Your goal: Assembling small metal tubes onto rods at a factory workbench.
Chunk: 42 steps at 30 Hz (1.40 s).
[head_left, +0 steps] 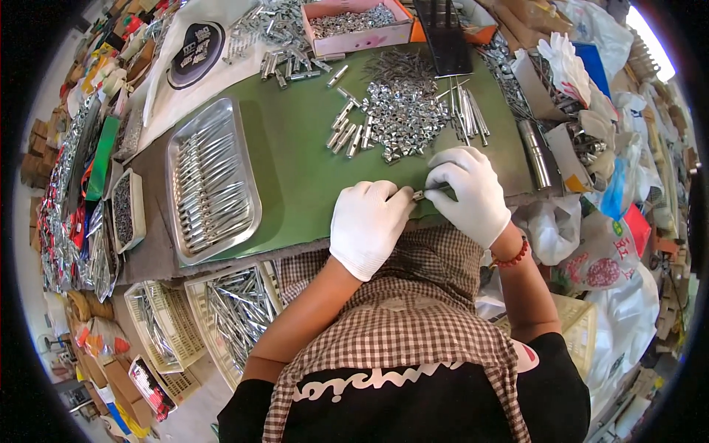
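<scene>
My left hand [369, 227], in a white glove, closes its thumb and fingertips on a small silvery metal piece [419, 195] near the front edge of the green mat [295, 162]. The gloved right hand [473, 193] meets it from the other side, thumb and forefinger pinched at the piece's end; whether it grips a second part is hidden. Beyond the hands lies a heap of small shiny metal nuts or collars [402, 122], with dark thin pins [399, 65] behind. Several short metal tubes [343, 136] lie left of the heap, and slim rods [469, 114] right of it.
A steel tray [255, 196] of pointed metal pieces in a row sits at left. A pink box [362, 35] of small parts stands at the back. At right is a thick metal cylinder [535, 153]. Plastic baskets [196, 295] with metal rods stand below the table's left edge.
</scene>
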### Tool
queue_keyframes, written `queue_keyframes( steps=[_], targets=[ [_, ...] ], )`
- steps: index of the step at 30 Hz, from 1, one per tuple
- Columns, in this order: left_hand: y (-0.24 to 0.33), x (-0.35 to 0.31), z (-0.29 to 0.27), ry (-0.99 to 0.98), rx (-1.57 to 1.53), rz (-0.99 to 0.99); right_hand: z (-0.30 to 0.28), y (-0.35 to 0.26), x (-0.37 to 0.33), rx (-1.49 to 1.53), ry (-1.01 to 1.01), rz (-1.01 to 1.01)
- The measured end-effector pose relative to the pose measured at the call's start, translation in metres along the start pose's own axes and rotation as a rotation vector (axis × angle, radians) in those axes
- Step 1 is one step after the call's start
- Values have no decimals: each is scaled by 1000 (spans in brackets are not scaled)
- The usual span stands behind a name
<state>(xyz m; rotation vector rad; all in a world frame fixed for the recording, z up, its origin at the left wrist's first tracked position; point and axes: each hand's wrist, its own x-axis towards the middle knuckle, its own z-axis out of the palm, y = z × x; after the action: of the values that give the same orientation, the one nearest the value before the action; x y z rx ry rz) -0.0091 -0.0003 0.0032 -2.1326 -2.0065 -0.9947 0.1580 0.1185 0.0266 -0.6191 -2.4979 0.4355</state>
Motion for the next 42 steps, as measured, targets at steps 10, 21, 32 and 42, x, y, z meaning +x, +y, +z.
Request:
queue_keyframes(
  steps=[10,21,32,42],
  targets=[
    [-1,2,-1,-15,-25,4,-1,-18,8,-261,-52,-171],
    [1,-1,-2,2,6,-29,-49,29,-19,-558,240,271],
    [-2,-3,1,-5,-21,-29,-28,-25,-52,-291,101,191],
    [-3,3,2,-8,-5,5,-7,-31,-66,-142,-74,285]
  ],
)
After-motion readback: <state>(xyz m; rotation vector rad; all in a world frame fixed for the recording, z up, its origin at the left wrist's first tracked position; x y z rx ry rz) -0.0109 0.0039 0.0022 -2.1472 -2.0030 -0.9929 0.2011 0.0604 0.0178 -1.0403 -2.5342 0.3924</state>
